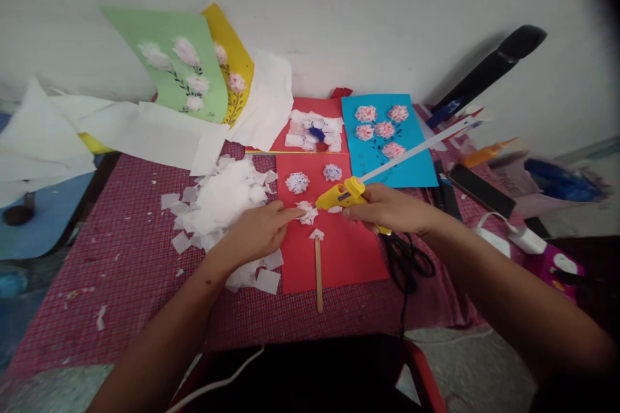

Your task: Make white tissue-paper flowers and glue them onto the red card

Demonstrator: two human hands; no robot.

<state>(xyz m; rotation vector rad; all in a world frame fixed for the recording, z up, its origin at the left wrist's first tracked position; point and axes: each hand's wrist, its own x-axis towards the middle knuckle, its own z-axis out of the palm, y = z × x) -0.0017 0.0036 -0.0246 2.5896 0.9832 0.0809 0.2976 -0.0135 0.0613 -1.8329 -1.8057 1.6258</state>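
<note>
My right hand [380, 206] is wrapped round a yellow hot glue gun [341, 195], with a long white glue stick [416, 153] jutting from its back. The gun's tip points left, close to a white tissue paper flower [307, 213] on the red card [339, 258]. My left hand [259, 229] holds nothing; its index finger stretches out to the flower's left edge while the other fingers curl. Two speckled paper flowers [297, 183] sit higher on the card. Below, a wooden stick [318, 277] lies with a small paper piece [316, 234] at its upper end.
A heap of white paper squares [227, 197] lies left of the card. Behind are a blue flower card [387, 171], a stained tissue [316, 131] and a green card [145, 32] against the wall. To the right are a black cable [409, 264], a phone [482, 190] and a white plug [527, 240].
</note>
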